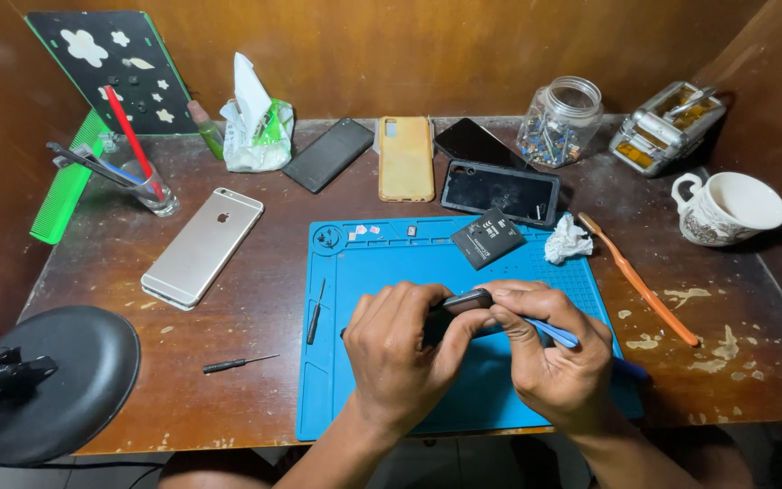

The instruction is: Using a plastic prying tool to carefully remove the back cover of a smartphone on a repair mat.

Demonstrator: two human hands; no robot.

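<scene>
Both hands meet over a blue work mat (391, 263) at the table's front. My left hand (398, 353) grips a small dark phone (463, 301), held edge-up. My right hand (558, 353) steadies the phone's right end and holds a blue plastic pry tool (556, 334) against it. A black battery (488, 238) lies on the mat behind the hands, beside a crumpled white tissue (567, 241). Two thin black screwdrivers lie to the left, one on the mat's edge (316, 311) and one on the wood (237, 364).
A silver phone (202, 246) lies face down at left. Behind the mat sit a black phone (329, 154), a yellow case (405, 158), a black case (500, 192), a glass jar (559, 121), a mug (728, 208) and an orange brush (640, 282). A black lamp base (52, 380) stands front left.
</scene>
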